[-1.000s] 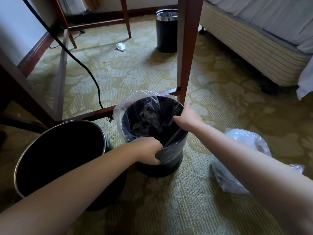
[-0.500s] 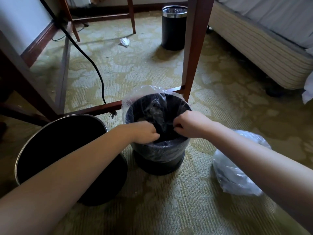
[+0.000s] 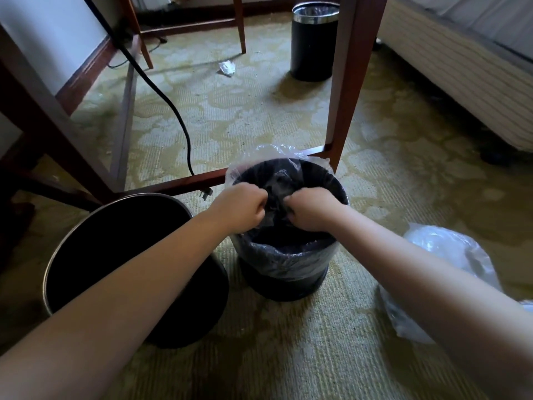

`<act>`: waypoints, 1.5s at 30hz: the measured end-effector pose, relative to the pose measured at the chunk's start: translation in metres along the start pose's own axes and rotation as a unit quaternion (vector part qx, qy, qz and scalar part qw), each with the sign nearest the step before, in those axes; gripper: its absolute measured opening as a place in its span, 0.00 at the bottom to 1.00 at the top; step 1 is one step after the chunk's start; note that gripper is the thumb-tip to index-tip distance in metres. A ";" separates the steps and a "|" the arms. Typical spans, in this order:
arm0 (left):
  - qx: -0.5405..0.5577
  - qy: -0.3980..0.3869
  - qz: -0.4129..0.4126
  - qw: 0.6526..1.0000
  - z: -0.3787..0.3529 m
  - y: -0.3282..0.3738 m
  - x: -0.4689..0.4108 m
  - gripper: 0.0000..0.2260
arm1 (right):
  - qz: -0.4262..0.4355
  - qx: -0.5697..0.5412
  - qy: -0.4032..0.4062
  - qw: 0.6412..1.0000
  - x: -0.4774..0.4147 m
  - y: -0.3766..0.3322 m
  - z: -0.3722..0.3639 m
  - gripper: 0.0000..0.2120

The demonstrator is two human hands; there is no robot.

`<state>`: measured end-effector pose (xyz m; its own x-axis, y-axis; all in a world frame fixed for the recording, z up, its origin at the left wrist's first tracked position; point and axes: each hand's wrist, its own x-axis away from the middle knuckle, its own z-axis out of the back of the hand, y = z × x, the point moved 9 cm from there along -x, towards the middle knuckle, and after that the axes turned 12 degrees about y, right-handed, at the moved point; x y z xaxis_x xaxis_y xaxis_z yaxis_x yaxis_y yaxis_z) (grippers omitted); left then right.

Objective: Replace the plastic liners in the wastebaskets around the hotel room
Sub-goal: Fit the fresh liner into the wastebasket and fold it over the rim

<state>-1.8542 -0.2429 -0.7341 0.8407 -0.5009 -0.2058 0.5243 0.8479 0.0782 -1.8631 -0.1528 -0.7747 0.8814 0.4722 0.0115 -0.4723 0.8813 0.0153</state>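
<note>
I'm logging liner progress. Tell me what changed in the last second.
The left hand and right hand left the lined wastebasket's rim and moved inward; they now grip the liner bunched over its mouth, close together. The lined wastebasket, empty wastebasket and plastic bag stayed put.

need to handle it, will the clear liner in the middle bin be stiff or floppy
Probably floppy: the liner is wrinkled film bunched in the left hand and right hand. It may snag where folded over the wastebasket rim.
</note>
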 end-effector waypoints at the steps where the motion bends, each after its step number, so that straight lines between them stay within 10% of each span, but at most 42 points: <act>1: -0.012 0.060 0.004 0.998 0.009 -0.003 -0.004 0.04 | -0.004 -0.029 0.080 0.996 -0.003 0.002 0.020 0.09; 4: -0.018 0.133 0.080 0.988 0.018 -0.021 -0.011 0.13 | -0.032 -0.060 0.232 0.970 -0.006 0.012 0.056 0.18; 9: 0.096 0.034 0.209 0.973 -0.014 -0.046 -0.018 0.28 | -0.054 -0.033 0.140 0.988 -0.036 0.018 0.037 0.36; 14: 0.207 -0.004 0.325 0.923 -0.037 -0.076 -0.005 0.10 | -0.110 -0.028 0.106 0.988 -0.056 0.032 0.020 0.28; 20: 0.268 -0.016 0.366 0.891 -0.040 -0.082 0.005 0.17 | -0.156 -0.078 0.111 0.978 -0.051 0.037 0.027 0.28; 26: 0.219 0.155 0.329 0.906 0.035 -0.092 0.008 0.22 | -0.118 -0.188 0.279 0.934 -0.029 -0.006 0.092 0.26; 35: 0.177 0.214 0.364 0.889 0.099 -0.115 0.096 0.13 | -0.014 -0.207 0.085 0.975 -0.032 -0.125 0.093 0.19; 45: 0.085 -0.018 0.531 0.843 0.074 -0.157 0.271 0.33 | 0.003 -0.237 -0.172 0.956 -0.014 -0.175 0.045 0.39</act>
<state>-1.6987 -0.5249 -0.7303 0.8504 0.5169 0.0982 -0.5169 0.7859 0.3394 -1.7928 -0.3148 -0.7326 0.7875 0.5141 0.3398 -0.3505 0.8272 -0.4393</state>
